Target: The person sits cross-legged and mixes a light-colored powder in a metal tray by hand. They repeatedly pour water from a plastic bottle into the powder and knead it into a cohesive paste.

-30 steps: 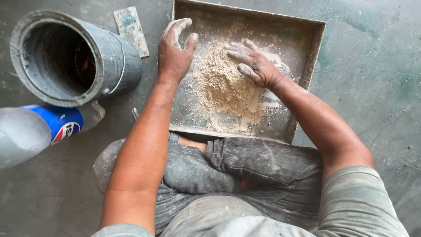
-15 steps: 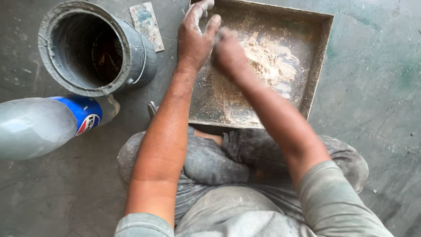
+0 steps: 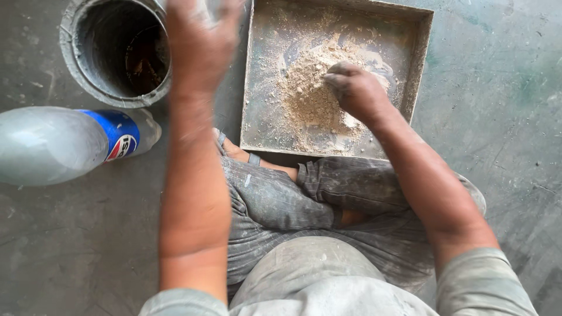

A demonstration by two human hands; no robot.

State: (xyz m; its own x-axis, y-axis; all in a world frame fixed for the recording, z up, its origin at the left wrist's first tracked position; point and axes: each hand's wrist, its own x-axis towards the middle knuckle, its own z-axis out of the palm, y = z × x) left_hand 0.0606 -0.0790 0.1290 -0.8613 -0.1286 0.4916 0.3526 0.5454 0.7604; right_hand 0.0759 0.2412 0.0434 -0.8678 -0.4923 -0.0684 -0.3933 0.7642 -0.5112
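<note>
While the person sits cross-legged on a grey concrete floor [image 3: 515, 117], scuffed and dusty, a shallow square metal tray [image 3: 422, 64] lies in front of the knees. It holds a heap of pale tan powder [image 3: 310, 93], piled near the middle with thinner smears toward the corners. The right hand [image 3: 358, 90] rests on the heap, fingers curled down into the powder. The left hand [image 3: 199, 32] is raised between the tray and a metal bucket [image 3: 88, 76]; it is blurred, so I cannot tell how its fingers stand. The bucket looks dark inside. A plastic bottle [image 3: 64, 143] lies on its side near the left elbow.
</note>
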